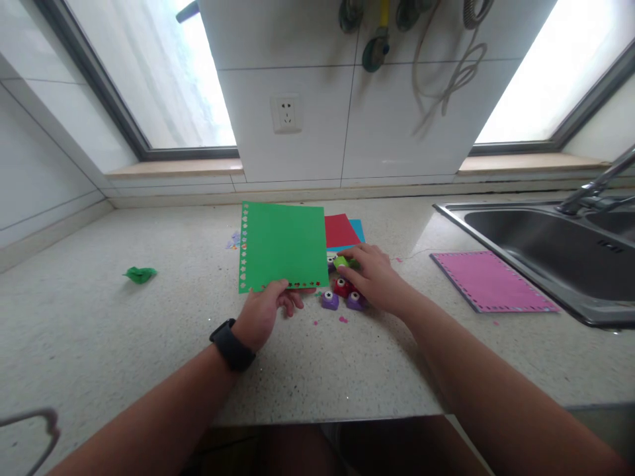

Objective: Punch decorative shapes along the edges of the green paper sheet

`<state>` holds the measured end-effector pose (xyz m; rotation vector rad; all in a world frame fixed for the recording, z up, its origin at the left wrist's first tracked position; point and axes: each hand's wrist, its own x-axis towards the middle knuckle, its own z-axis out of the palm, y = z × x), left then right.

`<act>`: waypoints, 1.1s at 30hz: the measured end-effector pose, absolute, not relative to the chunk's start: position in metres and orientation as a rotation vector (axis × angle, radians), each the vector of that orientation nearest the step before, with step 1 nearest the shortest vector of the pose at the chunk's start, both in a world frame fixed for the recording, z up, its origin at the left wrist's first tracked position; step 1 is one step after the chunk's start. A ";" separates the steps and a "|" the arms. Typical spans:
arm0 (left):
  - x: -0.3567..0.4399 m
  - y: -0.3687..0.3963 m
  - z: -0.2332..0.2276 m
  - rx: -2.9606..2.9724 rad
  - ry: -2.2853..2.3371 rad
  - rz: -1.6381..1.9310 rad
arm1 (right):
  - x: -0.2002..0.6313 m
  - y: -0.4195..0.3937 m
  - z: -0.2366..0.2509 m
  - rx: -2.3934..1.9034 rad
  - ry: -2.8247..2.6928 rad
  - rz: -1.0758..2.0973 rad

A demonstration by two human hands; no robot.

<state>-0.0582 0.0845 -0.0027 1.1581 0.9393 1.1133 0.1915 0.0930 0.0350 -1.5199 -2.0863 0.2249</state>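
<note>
Left hand pinches green paper; right hand closes on green punch

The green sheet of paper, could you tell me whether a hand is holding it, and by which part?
Yes. The left hand holds the green sheet by its bottom edge, near the punched border. The right hand rests on a green punch.

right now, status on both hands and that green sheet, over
Left hand pinching green sheet at its bottom edge. Right hand on green punch. Red punch and two purple punches crowd beside the right hand.
</note>
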 end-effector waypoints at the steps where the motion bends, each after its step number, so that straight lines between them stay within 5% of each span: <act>1: -0.058 0.084 -0.003 1.145 0.935 1.117 | 0.191 0.093 0.035 -1.527 -2.100 0.222; 27: -0.057 0.084 0.007 1.009 0.820 1.112 | 0.192 0.092 0.037 -1.626 -2.292 0.042; 33: -0.058 0.085 0.004 1.036 0.817 1.109 | 0.189 0.091 0.043 -1.427 -2.063 0.249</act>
